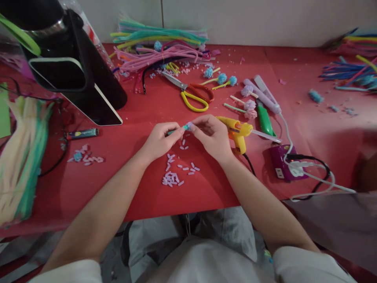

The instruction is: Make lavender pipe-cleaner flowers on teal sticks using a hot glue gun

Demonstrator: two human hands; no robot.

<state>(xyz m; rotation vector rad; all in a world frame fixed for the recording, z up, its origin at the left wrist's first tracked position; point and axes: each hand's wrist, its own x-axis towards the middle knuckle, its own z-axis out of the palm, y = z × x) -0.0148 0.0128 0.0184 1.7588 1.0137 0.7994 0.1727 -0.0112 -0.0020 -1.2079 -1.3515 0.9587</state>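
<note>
My left hand (161, 139) is closed in a pinch around a teal pipe cleaner (186, 127), whose tip points right. A small lilac tuft (190, 124) sits at that tip, and the thumb and fingers of my right hand (213, 135) close on it. How the tuft is fixed to the stem is partly hidden by the fingers. On the red table just below my hands lie a small heap of short lilac pipe-cleaner pieces (171, 179) and several scattered ones. Beside my right hand rests a yellow glue gun (237, 131) with a clear glue stick in its back.
Scissors (194, 96) and finished blue-headed stems (221, 78) lie behind my hands. Pipe-cleaner bundles (159, 59) stretch along the wall. A black bottle (103, 78) with a phone against it stands left. Rightward are a lilac hair straightener (262, 94) and a purple power adapter (282, 161) with cords.
</note>
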